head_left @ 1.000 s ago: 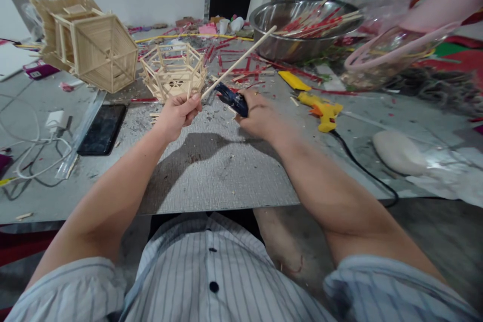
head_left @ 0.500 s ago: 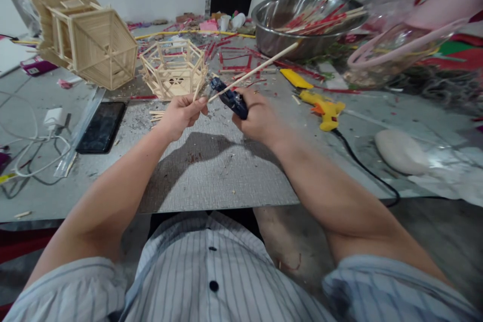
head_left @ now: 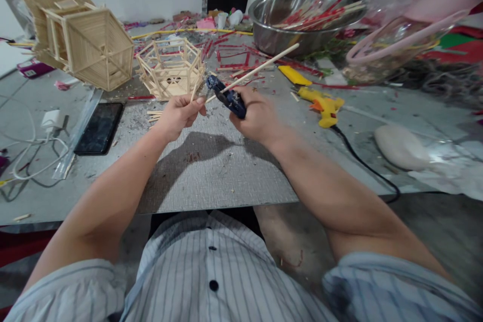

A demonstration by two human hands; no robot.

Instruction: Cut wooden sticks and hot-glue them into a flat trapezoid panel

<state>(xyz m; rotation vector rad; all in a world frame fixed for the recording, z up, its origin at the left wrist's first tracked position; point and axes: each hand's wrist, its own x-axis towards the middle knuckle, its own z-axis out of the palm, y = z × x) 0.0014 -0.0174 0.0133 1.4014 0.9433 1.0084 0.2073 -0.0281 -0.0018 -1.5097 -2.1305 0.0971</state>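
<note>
Pinches a long wooden stick (head_left: 252,68) by its near end in the closed left hand (head_left: 177,115), above the grey mat (head_left: 219,171) at the table's middle. Grips blue-handled cutters (head_left: 226,96) in the closed right hand (head_left: 256,115), head just beside the stick. Works just before a hexagonal stick frame (head_left: 169,68), yellow glue gun (head_left: 320,105) rightward, steel bowl (head_left: 302,35) near the far edge.

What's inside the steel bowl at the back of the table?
The bowl holds a loose heap of red and pale sticks, some poking over its right rim. Its near wall covers the bottom, so anything beneath the sticks cannot be seen.
</note>
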